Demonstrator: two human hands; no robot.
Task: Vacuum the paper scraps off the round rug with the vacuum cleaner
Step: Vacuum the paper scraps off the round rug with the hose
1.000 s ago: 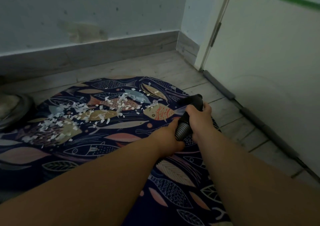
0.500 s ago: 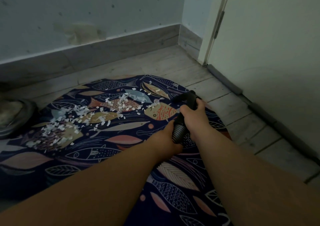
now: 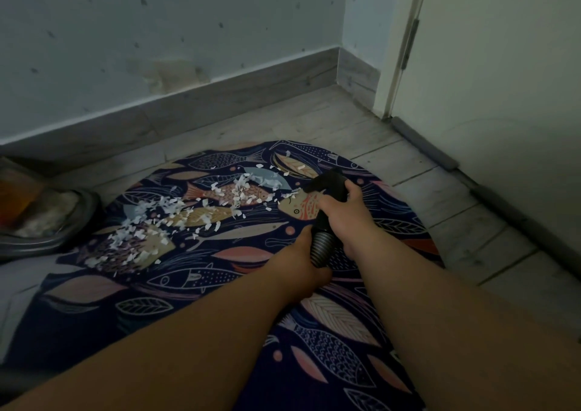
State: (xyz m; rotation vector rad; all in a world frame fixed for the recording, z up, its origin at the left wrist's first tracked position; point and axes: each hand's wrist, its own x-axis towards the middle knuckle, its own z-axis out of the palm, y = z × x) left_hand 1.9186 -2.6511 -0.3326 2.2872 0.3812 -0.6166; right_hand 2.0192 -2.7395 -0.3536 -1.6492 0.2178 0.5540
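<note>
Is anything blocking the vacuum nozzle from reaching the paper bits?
Nothing visible does. The black vacuum nozzle, gripped by the right hand, sits beside the nearest white paper scraps; only dark fish-patterned round rug lies between it and the rest.

Both bare forearms reach forward and converge. The right hand [image 3: 343, 218] curls round the hose [image 3: 320, 247], back of the hand up. The left hand [image 3: 300, 263] sits just behind and to its left, fingers wrapped round the same hose from below.
</note>
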